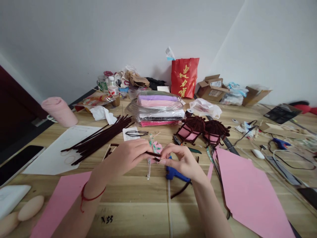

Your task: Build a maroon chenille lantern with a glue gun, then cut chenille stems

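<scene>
Dark maroon fuzzy pipe cleaner piece pinched between both hands, right over the middle of the light wooden table. Left hand curled around its left end, fingers closed tight on it, red string bracelet on that wrist. Right hand gripping the other end with thumb and fingertips bent in, so both hands clamped on the same short piece, nearly touching each other.

Just under the right hand: blue plastic glue gun, lying flat, with a clear glue stick running toward the near edge. Small pink paper bit right behind the fingers.

Off to the left, a loose bundle of long maroon pipe cleaners spread over a white paper sheet. Pink rolled cylinder further left. Big pink paper sheet near right, another pink sheet near left.

Farther back in the centre, a stack of coloured material in clear plastic wrap. Right of that, two little maroon-and-pink lantern-shaped frames sitting side by side. Red paper bag with gold characters against the far wall, open cardboard boxes next to it.
</scene>
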The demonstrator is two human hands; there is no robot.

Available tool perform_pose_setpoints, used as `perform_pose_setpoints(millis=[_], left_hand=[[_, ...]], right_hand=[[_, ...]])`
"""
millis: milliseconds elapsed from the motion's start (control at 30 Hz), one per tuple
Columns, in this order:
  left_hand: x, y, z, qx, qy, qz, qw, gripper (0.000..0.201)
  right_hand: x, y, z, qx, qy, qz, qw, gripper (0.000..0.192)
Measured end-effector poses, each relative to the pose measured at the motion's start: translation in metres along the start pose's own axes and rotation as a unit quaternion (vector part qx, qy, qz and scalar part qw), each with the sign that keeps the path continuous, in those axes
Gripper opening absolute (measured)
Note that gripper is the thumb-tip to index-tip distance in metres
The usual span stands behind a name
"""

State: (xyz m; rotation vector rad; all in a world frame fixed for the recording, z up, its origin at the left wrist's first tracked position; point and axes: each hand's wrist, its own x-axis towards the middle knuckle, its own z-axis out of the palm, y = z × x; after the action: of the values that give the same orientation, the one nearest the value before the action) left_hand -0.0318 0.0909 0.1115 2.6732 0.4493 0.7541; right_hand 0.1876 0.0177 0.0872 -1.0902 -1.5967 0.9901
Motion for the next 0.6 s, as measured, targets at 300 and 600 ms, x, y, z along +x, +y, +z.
perform_pose_setpoints(millis=[300,600], left_hand=[[-0.002,-0.012,0.007,-0.051,-0.072,-0.120,0.989,0.022],[-0.003,-0.006,0.019,-0.045,-0.113,-0.109,0.987,0.027]], right_hand=[[0.003,0.002,0.008,-0.141,0.014,0.018,0.990,0.010],[0.005,0.012,0.021,0.065,0.063,0.080,0.993,0.030]])
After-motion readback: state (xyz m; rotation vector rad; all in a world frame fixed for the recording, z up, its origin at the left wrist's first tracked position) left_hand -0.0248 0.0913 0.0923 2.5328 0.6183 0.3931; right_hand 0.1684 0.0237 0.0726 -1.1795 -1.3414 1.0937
